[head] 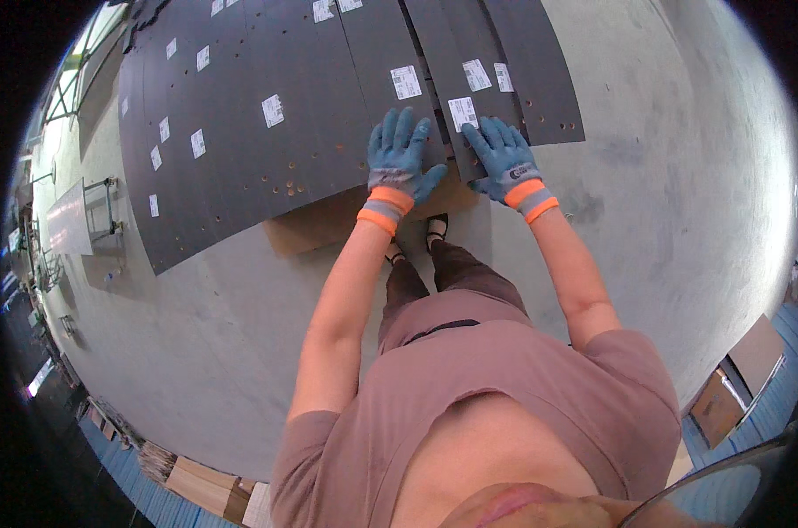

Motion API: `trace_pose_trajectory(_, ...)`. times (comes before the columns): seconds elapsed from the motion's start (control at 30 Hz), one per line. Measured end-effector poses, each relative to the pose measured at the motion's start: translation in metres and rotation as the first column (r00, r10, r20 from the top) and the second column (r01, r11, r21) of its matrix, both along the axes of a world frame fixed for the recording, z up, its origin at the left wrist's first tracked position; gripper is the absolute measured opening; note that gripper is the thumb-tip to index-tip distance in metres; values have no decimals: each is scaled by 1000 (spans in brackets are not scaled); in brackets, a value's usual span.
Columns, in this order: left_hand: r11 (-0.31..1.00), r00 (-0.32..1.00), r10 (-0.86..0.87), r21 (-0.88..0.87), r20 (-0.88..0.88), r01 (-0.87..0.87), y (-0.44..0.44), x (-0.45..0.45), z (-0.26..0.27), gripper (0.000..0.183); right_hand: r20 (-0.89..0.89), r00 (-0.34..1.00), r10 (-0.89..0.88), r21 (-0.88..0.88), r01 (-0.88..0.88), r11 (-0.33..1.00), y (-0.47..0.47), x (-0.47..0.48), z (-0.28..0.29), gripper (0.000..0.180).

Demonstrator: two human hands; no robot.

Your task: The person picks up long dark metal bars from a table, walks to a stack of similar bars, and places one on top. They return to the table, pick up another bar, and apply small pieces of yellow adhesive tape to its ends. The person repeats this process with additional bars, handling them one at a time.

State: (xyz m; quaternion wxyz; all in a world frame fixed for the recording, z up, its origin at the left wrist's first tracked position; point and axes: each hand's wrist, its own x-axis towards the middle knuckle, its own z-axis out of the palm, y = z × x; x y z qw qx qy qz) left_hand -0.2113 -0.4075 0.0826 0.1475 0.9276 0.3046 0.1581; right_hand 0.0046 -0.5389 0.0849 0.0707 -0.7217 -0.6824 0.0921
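Both hands wear blue coated work gloves with orange and grey cuffs. My left hand (399, 153) lies flat with its fingers spread at the front edge of a wide dark panel (319, 92). A white printed label (406, 82) is just beyond its fingertips. My right hand (506, 157) rests on a narrower dark panel (438, 43) to the right, fingers apart. Its index finger reaches the corner of another label (463, 113). A dark gap (444, 125) runs between these panels. Whether the right thumb touches the panel's front edge is unclear.
More dark panels with drilled holes, one at the far right (547, 99), lie alongside. Brown cardboard (319, 228) shows beneath them. A wheeled cart (75, 218) stands at left on the grey floor (207, 343). Boards (201, 485) and cartons (719, 406) line the rim.
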Motion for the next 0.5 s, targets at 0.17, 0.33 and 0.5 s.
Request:
trace_pose_trajectory(0.17,996,972,-83,11,-221,88,4,7,-26,96,16,1000,13,13,-13,1000,12,-1,1,115)
trace_pose_trajectory(0.33,996,984,-90,4,-156,92,6,6,-38,97,15,1000,25,58,-26,998,24,-1,-4,112)
trace_pose_trajectory(0.5,997,987,-71,-13,-141,70,4,6,-39,97,63,998,8,-10,-7,1000,39,2,-6,108)
